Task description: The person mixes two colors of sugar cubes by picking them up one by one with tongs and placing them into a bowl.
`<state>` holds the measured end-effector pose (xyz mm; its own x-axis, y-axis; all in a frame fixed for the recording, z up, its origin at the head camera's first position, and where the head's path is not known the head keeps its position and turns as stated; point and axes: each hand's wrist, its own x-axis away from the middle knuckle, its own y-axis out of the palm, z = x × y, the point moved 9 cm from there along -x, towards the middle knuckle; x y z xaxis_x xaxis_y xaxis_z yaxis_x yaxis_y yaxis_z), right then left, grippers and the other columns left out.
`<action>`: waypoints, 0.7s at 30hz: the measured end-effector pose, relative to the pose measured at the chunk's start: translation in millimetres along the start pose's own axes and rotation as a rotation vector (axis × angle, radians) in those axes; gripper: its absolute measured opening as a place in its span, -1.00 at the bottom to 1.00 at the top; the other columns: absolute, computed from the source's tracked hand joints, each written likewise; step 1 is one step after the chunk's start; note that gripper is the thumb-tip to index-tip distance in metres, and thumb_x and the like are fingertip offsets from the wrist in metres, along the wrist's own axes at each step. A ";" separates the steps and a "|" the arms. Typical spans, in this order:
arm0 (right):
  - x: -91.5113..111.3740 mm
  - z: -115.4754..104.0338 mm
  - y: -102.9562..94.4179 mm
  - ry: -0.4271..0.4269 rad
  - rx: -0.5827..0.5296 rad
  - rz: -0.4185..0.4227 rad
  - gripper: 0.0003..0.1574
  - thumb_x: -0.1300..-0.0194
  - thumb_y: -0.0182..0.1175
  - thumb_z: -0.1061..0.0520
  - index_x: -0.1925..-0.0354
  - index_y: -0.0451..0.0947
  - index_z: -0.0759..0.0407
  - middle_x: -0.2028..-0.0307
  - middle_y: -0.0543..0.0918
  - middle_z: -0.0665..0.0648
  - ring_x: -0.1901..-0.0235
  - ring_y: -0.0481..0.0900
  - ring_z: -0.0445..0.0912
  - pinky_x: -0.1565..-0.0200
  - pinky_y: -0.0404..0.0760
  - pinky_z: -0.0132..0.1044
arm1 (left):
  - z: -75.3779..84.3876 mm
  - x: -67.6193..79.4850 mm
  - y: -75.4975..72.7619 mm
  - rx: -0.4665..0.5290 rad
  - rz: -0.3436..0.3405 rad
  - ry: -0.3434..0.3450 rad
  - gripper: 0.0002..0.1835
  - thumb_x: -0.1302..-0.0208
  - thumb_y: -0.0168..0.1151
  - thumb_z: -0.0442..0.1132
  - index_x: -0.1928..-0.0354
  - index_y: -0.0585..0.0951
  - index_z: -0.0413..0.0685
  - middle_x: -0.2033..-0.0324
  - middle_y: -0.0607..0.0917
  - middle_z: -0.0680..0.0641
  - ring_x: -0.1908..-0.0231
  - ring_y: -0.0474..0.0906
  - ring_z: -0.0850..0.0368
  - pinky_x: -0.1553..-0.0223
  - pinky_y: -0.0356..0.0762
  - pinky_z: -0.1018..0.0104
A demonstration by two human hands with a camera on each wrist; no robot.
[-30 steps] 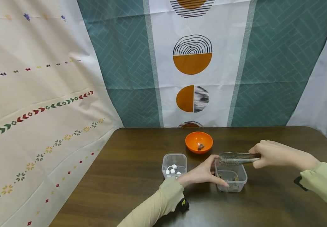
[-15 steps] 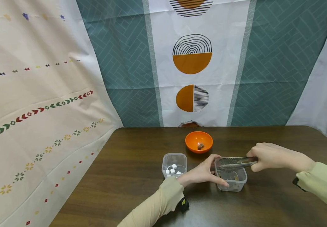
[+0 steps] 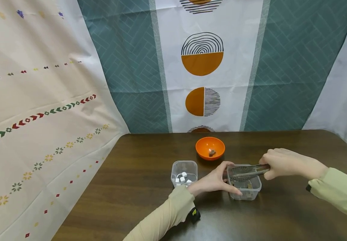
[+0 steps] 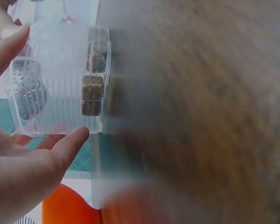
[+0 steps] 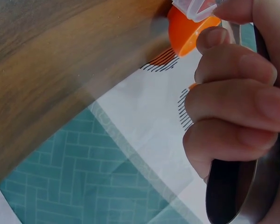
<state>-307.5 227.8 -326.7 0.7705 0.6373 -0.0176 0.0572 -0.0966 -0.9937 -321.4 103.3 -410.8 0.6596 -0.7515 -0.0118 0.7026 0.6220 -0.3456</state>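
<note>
My left hand holds a clear plastic container at its left side, thumb at the near side and fingers at the far side. My right hand grips metal tongs by their dark-lined handle, which shows in the right wrist view. The perforated tongs heads reach low into the container. Through its wall, the left wrist view shows several brown cubes on the bottom and a tongs head above them. What lies between the tongs heads is hidden.
Behind the container stands an orange bowl with a brown piece in it. A second clear container with several white cubes stands left, close to the left forearm. Patterned cloths hang behind the wooden table.
My right hand has moved slightly left and lowered the tongs from the container's rim into it. The left hand keeps its hold. The head view has shifted a little.
</note>
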 end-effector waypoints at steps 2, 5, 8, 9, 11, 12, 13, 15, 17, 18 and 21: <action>-0.1 0.9 -0.2 -0.002 0.010 0.000 -0.68 0.27 0.15 0.20 0.76 0.20 -0.10 0.76 0.06 -0.24 0.75 -0.01 -0.34 0.67 -0.05 -0.40 | 0.6 -0.3 -0.7 -0.008 0.003 -0.006 -0.22 0.03 0.39 -0.26 -0.21 0.16 0.10 -0.04 0.27 0.17 0.00 0.25 0.29 0.04 0.33 0.42; 0.0 1.8 0.1 0.002 0.006 -0.012 -0.68 0.26 0.16 0.20 0.76 0.21 -0.10 0.76 0.06 -0.23 0.75 0.00 -0.34 0.68 -0.04 -0.40 | 0.8 -1.2 -0.6 -0.015 0.000 -0.003 -0.21 0.03 0.40 -0.26 -0.21 0.16 0.11 -0.06 0.26 0.16 -0.01 0.24 0.28 0.05 0.33 0.43; -0.9 -0.1 -0.5 -0.009 0.006 -0.013 -0.67 0.27 0.17 0.20 0.76 0.20 -0.09 0.76 0.05 -0.23 0.75 -0.02 -0.33 0.67 -0.04 -0.40 | 0.3 -1.8 -1.0 -0.019 0.002 0.000 -0.21 0.04 0.40 -0.25 -0.21 0.16 0.10 -0.05 0.26 0.16 0.00 0.25 0.28 0.06 0.34 0.43; -1.6 -1.1 -1.0 -0.014 0.011 -0.010 -0.67 0.27 0.17 0.20 0.76 0.20 -0.09 0.76 0.05 -0.23 0.74 -0.02 -0.33 0.67 -0.04 -0.40 | 0.4 -1.7 -1.5 -0.018 0.002 0.002 -0.21 0.04 0.40 -0.26 -0.21 0.16 0.10 -0.05 0.26 0.16 0.00 0.25 0.28 0.06 0.34 0.43; -3.2 -3.6 -2.1 -0.024 0.031 -0.005 -0.66 0.29 0.18 0.19 0.76 0.18 -0.08 0.75 0.05 -0.22 0.73 -0.02 -0.32 0.66 -0.05 -0.39 | 0.4 -1.7 -2.1 -0.018 0.005 0.004 -0.21 0.04 0.40 -0.26 -0.21 0.17 0.08 -0.04 0.27 0.16 0.01 0.25 0.29 0.07 0.35 0.43; -4.1 -5.1 -2.8 -0.029 0.041 0.000 -0.66 0.30 0.18 0.19 0.77 0.18 -0.08 0.75 0.05 -0.22 0.73 -0.02 -0.32 0.66 -0.05 -0.38 | 0.4 -1.6 -2.4 -0.019 0.005 0.004 -0.20 0.04 0.40 -0.26 -0.21 0.17 0.08 -0.04 0.27 0.16 0.01 0.24 0.29 0.07 0.35 0.43; -5.1 -6.8 -3.3 -0.035 0.053 0.004 -0.65 0.31 0.18 0.19 0.77 0.17 -0.08 0.75 0.04 -0.22 0.72 -0.03 -0.32 0.65 -0.05 -0.38 | 0.5 -1.5 -2.6 -0.022 0.004 0.004 -0.20 0.04 0.40 -0.26 -0.22 0.16 0.08 -0.05 0.27 0.16 0.00 0.24 0.29 0.06 0.35 0.43; -6.9 -9.3 -3.5 -0.040 0.079 0.005 -0.64 0.33 0.19 0.19 0.79 0.17 -0.08 0.74 0.05 -0.22 0.72 -0.02 -0.31 0.65 -0.05 -0.37 | 0.1 -1.4 -2.4 -0.025 0.000 0.006 -0.20 0.04 0.40 -0.26 -0.22 0.16 0.08 -0.06 0.26 0.16 -0.01 0.23 0.28 0.06 0.34 0.43; -8.8 -11.6 -2.5 -0.043 0.098 0.001 -0.63 0.33 0.20 0.20 0.80 0.16 -0.07 0.75 0.05 -0.20 0.72 -0.03 -0.30 0.65 -0.05 -0.37 | -0.5 -1.5 -1.7 -0.026 -0.005 0.006 -0.20 0.03 0.40 -0.25 -0.23 0.15 0.08 -0.07 0.26 0.16 -0.01 0.22 0.28 0.06 0.34 0.43; -9.6 -12.7 -1.7 -0.045 0.108 -0.001 -0.63 0.33 0.20 0.20 0.80 0.17 -0.07 0.75 0.05 -0.20 0.72 -0.02 -0.30 0.66 -0.05 -0.37 | -0.8 -1.5 -1.6 -0.026 -0.006 0.007 -0.20 0.03 0.39 -0.25 -0.23 0.15 0.08 -0.07 0.26 0.16 -0.01 0.22 0.28 0.06 0.34 0.44; -11.9 -14.5 1.7 -0.041 0.137 -0.015 -0.61 0.33 0.22 0.20 0.81 0.15 -0.06 0.76 0.06 -0.20 0.72 -0.02 -0.29 0.67 -0.03 -0.36 | -1.8 -1.5 -0.8 -0.026 -0.009 0.008 -0.20 0.02 0.39 -0.25 -0.23 0.15 0.08 -0.08 0.27 0.14 -0.01 0.23 0.27 0.07 0.35 0.44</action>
<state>-307.4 209.0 -326.6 0.7436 0.6686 -0.0046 -0.0214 0.0168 -0.9996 -323.4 103.5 -412.3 0.6511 -0.7588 -0.0160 0.7013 0.6095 -0.3697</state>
